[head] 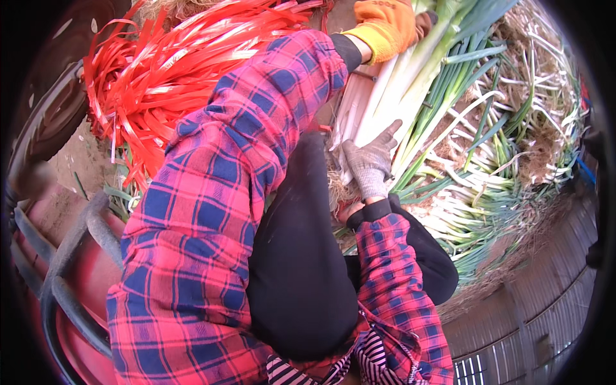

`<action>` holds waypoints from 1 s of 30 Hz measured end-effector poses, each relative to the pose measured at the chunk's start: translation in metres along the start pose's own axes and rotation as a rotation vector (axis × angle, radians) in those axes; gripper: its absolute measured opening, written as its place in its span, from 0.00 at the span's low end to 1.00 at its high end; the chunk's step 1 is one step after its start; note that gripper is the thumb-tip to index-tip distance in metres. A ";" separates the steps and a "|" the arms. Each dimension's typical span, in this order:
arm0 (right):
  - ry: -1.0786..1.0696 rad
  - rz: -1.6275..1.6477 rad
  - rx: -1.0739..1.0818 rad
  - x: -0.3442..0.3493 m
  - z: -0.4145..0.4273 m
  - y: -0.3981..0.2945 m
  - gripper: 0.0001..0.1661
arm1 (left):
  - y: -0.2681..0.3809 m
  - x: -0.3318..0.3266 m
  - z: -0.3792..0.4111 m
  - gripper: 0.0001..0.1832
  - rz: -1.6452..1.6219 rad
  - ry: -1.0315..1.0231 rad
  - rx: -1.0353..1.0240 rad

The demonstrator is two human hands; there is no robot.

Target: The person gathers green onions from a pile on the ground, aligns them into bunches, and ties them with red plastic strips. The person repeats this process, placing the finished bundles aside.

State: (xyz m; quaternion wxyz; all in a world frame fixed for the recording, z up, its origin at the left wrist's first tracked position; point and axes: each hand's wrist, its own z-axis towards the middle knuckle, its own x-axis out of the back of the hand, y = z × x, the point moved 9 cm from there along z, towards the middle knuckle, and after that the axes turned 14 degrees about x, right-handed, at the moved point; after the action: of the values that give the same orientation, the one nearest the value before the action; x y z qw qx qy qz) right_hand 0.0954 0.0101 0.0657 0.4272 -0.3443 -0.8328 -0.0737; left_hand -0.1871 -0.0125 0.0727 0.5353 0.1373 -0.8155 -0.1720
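A bundle of thick green onions (pixel 406 84) with long white stalks lies in front of me, its roots towards my knees and its leaves at the top edge. My left hand (pixel 387 29), in an orange and yellow glove with dark fingertips, grips the stalks near the leaves. Lower down, my right hand (pixel 369 159) in a grey knit glove touches the white stalks near the root end. Its index finger points up along them; the hand's underside is hidden. A short dark rod (pixel 365 76) shows at the bundle's left side, and another rod (pixel 427 104) at its right.
Red plastic strips (pixel 163 82) lie in a heap at upper left. Loose green onions (pixel 476 192) with roots cover the ground on the right, beside a ribbed dark sheet (pixel 524 317). Bent metal tubing (pixel 72 269) stands over a red surface at lower left. My black-trousered knee (pixel 308 240) is between my arms.
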 end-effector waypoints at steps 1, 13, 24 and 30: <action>0.017 -0.001 -0.010 -0.001 0.000 0.003 0.78 | 0.004 -0.003 0.002 0.24 0.003 -0.011 -0.002; -0.051 -0.015 -0.074 -0.002 0.003 -0.014 0.82 | 0.002 -0.008 0.026 0.26 0.061 -0.053 -0.002; -0.083 -0.027 -0.004 -0.010 0.004 -0.001 0.81 | -0.109 0.047 -0.092 0.18 -0.496 0.098 0.184; -0.118 0.027 0.091 -0.004 0.003 -0.008 0.81 | -0.095 -0.009 -0.197 0.16 -0.355 0.007 -0.562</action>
State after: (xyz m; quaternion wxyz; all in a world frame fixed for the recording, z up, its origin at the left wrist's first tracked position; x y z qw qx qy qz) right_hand 0.0897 0.0034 0.0620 0.3935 -0.3395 -0.8543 -0.0095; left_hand 0.0019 -0.1211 0.0972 0.5168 0.1248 -0.6975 -0.4805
